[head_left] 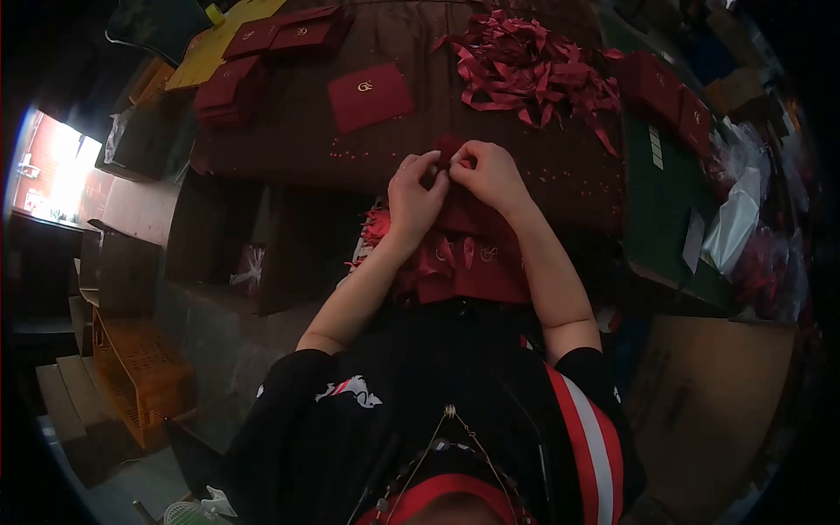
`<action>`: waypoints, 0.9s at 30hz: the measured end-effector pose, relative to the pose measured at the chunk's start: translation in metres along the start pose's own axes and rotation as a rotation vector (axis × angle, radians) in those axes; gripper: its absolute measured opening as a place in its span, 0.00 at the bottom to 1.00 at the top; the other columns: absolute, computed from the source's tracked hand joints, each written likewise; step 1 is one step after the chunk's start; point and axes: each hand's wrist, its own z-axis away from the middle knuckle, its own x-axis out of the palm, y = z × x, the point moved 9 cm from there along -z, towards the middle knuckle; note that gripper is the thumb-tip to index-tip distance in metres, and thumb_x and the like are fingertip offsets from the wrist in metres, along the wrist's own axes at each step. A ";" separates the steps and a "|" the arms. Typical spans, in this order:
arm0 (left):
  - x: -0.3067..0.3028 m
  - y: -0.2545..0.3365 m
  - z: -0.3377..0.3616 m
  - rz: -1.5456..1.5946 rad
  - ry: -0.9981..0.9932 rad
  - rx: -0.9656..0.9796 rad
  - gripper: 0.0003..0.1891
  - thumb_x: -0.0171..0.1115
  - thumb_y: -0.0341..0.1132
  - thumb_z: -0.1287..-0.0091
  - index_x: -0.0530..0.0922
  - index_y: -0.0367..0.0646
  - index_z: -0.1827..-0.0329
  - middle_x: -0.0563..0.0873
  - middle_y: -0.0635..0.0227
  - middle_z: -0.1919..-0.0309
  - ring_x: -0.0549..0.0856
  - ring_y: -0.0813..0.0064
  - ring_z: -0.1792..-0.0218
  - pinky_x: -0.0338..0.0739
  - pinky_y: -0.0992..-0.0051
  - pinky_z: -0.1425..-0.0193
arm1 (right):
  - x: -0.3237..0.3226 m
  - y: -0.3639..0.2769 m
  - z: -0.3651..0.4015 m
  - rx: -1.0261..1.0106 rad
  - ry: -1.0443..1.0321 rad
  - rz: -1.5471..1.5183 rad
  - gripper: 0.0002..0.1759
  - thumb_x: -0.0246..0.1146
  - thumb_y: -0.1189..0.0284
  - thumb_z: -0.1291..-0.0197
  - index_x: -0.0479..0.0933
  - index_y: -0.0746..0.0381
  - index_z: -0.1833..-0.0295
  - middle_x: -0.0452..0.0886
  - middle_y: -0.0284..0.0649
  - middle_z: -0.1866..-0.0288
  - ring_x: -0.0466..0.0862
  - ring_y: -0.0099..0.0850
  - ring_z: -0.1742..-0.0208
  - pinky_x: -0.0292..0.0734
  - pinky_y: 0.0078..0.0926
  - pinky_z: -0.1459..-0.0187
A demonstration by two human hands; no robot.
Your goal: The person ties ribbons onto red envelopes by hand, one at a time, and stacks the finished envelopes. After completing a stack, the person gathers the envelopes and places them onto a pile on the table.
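Observation:
Close together at the table's near edge, my left hand [416, 199] and my right hand [490, 178] are both closed in a pinch. A bit of red ribbon [469, 163] shows between the fingers; its ends are hidden. Just beyond the fingertips is a dark red patch [449, 144], too blurred to name. Beneath my wrists, several dark red pouches with gold print [492, 282] lie on my lap. Loose red ribbon pieces [376, 226] are beside my left wrist. A flat red pouch with a gold emblem [371, 98] lies farther forward on the table.
A tangled heap of red ribbons [529, 70] covers the table's back right. Stacked red pouches stand at the back left [229, 92] and right [649, 83]. Small red bits [354, 155] dot the brown tabletop [289, 144]. An orange crate [140, 372] and a cardboard box [713, 394] flank me.

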 end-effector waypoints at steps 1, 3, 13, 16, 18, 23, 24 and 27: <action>-0.001 0.002 -0.001 0.002 -0.002 0.001 0.17 0.68 0.29 0.41 0.85 0.40 0.47 0.85 0.61 0.63 0.87 0.61 0.60 0.80 0.66 0.54 | -0.001 0.004 0.001 0.040 0.000 0.003 0.13 0.69 0.66 0.49 0.84 0.65 0.64 0.86 0.48 0.69 0.87 0.46 0.64 0.81 0.40 0.58; 0.002 0.005 -0.002 0.020 -0.050 0.002 0.17 0.68 0.28 0.41 0.85 0.40 0.46 0.85 0.61 0.63 0.87 0.61 0.60 0.80 0.66 0.54 | -0.003 0.004 0.001 0.037 0.020 -0.011 0.13 0.69 0.66 0.49 0.84 0.65 0.63 0.86 0.47 0.69 0.87 0.46 0.64 0.81 0.40 0.58; 0.000 0.016 0.001 -0.042 -0.087 0.110 0.19 0.67 0.25 0.38 0.84 0.38 0.42 0.86 0.60 0.58 0.88 0.66 0.57 0.82 0.71 0.54 | -0.007 -0.023 0.004 -0.219 0.115 0.098 0.08 0.66 0.71 0.44 0.78 0.65 0.64 0.83 0.48 0.67 0.85 0.49 0.62 0.79 0.45 0.59; 0.004 0.013 0.001 -0.019 -0.109 0.076 0.20 0.67 0.26 0.38 0.84 0.38 0.41 0.87 0.59 0.59 0.88 0.65 0.57 0.82 0.70 0.52 | -0.004 -0.024 0.002 -0.295 0.035 0.162 0.08 0.66 0.71 0.44 0.77 0.65 0.63 0.82 0.48 0.65 0.84 0.49 0.60 0.78 0.45 0.58; 0.008 0.010 0.000 -0.030 -0.156 0.098 0.21 0.69 0.28 0.39 0.83 0.38 0.41 0.88 0.59 0.57 0.89 0.65 0.55 0.82 0.70 0.48 | -0.003 -0.023 0.003 -0.347 0.040 0.192 0.08 0.66 0.72 0.44 0.77 0.65 0.63 0.82 0.49 0.64 0.84 0.50 0.60 0.79 0.46 0.58; 0.011 -0.001 -0.005 0.069 -0.210 0.033 0.24 0.71 0.31 0.39 0.82 0.39 0.39 0.89 0.60 0.53 0.89 0.69 0.50 0.82 0.70 0.44 | -0.008 -0.015 0.002 -0.241 0.008 0.125 0.10 0.67 0.71 0.44 0.79 0.66 0.61 0.84 0.48 0.64 0.85 0.46 0.61 0.79 0.41 0.58; 0.011 -0.001 -0.005 0.087 -0.215 0.037 0.24 0.71 0.32 0.39 0.82 0.39 0.38 0.90 0.60 0.51 0.89 0.70 0.48 0.81 0.70 0.43 | -0.007 -0.004 0.000 -0.124 -0.032 0.027 0.11 0.68 0.70 0.44 0.80 0.66 0.60 0.84 0.47 0.64 0.85 0.43 0.62 0.79 0.38 0.58; 0.011 0.005 -0.005 0.078 -0.216 0.087 0.25 0.71 0.32 0.39 0.80 0.39 0.37 0.89 0.61 0.54 0.88 0.74 0.52 0.81 0.72 0.45 | 0.003 0.023 -0.003 0.077 -0.078 -0.185 0.12 0.70 0.69 0.44 0.83 0.66 0.58 0.85 0.45 0.65 0.85 0.37 0.64 0.79 0.33 0.59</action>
